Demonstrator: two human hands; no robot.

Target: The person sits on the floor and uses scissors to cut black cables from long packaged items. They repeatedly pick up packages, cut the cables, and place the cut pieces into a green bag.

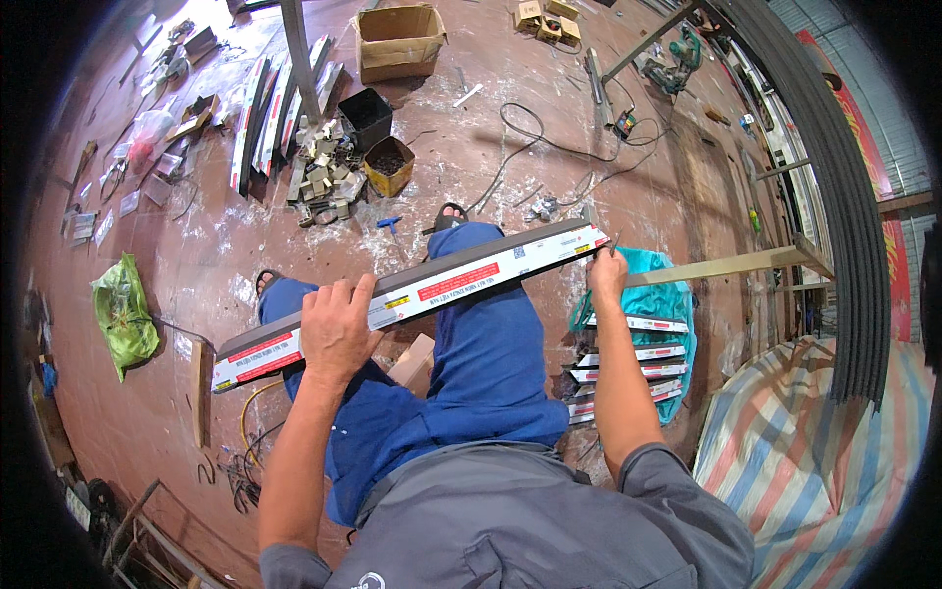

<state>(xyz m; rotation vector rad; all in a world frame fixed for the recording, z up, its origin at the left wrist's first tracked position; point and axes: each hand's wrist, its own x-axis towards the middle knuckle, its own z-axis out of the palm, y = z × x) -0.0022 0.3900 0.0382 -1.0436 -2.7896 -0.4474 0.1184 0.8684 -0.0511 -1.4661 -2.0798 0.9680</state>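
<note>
A long dark bar with a white and red side (446, 282) lies slanted across the person's blue knees (489, 329), poking past their outer edges. The left hand (337, 329) grips its left part; the right hand (606, 275) pinches a thin dark thing (615, 240) at its right tip.

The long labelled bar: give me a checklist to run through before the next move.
1. Left hand on the bar: ok, fingers over it, left of its middle.
2. Right hand at the bar's right end: ok; what the thin dark object there is: cannot tell.
3. Bar across both blue-trousered legs: ok; whether its weight rests on them: cannot tell.
4. Closed footwear: not ok, toes show in the sandals.
5. Floor ahead free of cable: not ok, a black cable loops there.
</note>
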